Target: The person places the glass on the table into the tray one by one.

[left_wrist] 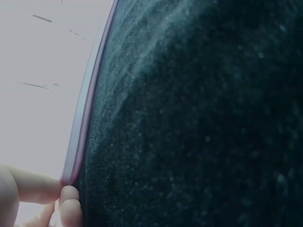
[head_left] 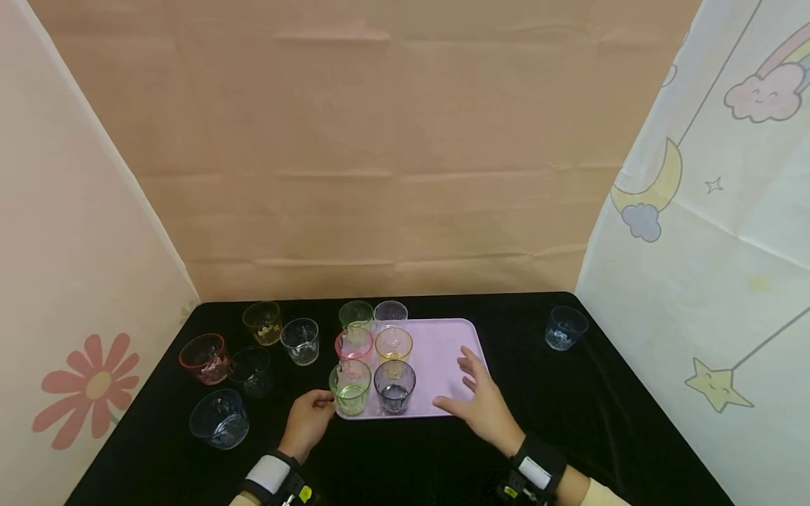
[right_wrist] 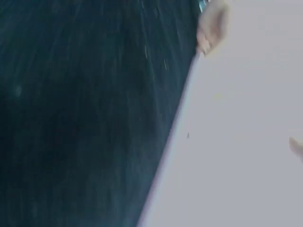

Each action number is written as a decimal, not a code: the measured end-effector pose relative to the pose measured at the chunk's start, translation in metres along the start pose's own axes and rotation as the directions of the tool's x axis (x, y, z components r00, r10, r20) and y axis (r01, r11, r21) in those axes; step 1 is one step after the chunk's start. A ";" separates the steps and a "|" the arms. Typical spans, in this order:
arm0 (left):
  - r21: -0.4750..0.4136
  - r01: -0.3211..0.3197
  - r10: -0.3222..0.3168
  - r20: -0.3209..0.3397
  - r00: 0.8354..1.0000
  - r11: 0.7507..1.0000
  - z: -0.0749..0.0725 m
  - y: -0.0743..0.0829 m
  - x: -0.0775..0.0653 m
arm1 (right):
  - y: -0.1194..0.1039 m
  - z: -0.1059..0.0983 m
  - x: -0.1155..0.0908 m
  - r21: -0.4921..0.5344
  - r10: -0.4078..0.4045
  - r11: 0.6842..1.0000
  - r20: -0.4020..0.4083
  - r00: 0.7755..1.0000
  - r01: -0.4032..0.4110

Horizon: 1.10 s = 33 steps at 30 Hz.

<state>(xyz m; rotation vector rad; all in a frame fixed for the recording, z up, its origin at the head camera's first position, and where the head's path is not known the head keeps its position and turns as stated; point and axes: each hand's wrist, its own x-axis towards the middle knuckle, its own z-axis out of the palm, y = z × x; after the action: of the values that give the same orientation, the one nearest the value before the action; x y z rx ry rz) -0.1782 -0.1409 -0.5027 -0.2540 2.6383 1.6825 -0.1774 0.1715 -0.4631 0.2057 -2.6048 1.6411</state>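
Observation:
A lilac tray (head_left: 443,355) lies on a black cloth. My left hand (head_left: 309,420) pinches its near left corner; in the left wrist view the thumb and fingers (left_wrist: 38,183) meet at the rim. On the tray's left half several tinted glasses stand in two columns: light green (head_left: 351,395) and dark grey (head_left: 395,395) in front, pink (head_left: 354,346) and yellow (head_left: 394,346) in the middle, green (head_left: 356,313) and clear (head_left: 389,312) behind. Over the tray's right side my right hand (head_left: 486,407) is spread, holding nothing. The right wrist view is blurred.
Left of the tray stand more glasses: amber (head_left: 262,323), clear (head_left: 300,342), red (head_left: 206,360), dark (head_left: 252,372) and blue (head_left: 220,419). Another blue glass (head_left: 566,328) stands far right. Brown paper (head_left: 392,154) covers the back, with printed sheets (head_left: 734,281) at the sides.

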 end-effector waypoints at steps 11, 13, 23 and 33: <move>0.003 0.006 -0.006 0.008 1.000 1.000 0.000 -0.003 0.001 | 0.029 -0.052 0.005 -0.164 0.242 0.957 -0.009 0.970 -0.241; 0.007 0.004 -0.004 0.011 1.000 1.000 0.000 -0.003 0.001 | 0.037 -0.054 0.004 -0.216 0.280 0.938 0.020 0.960 -0.270; 0.001 0.019 -0.019 0.022 1.000 1.000 0.001 -0.001 0.002 | 0.064 -0.054 0.000 -0.421 0.285 0.873 0.034 0.958 -0.245; -0.008 0.009 -0.009 -0.004 1.000 1.000 0.001 0.001 -0.001 | 0.070 -0.048 -0.002 -0.413 0.314 0.869 0.039 0.949 -0.271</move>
<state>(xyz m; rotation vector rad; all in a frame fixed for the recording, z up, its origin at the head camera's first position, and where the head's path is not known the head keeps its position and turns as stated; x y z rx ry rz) -0.1773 -0.1392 -0.5027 -0.2685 2.6297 1.6923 -0.1861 0.2446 -0.5047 -0.1378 -3.1076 1.1309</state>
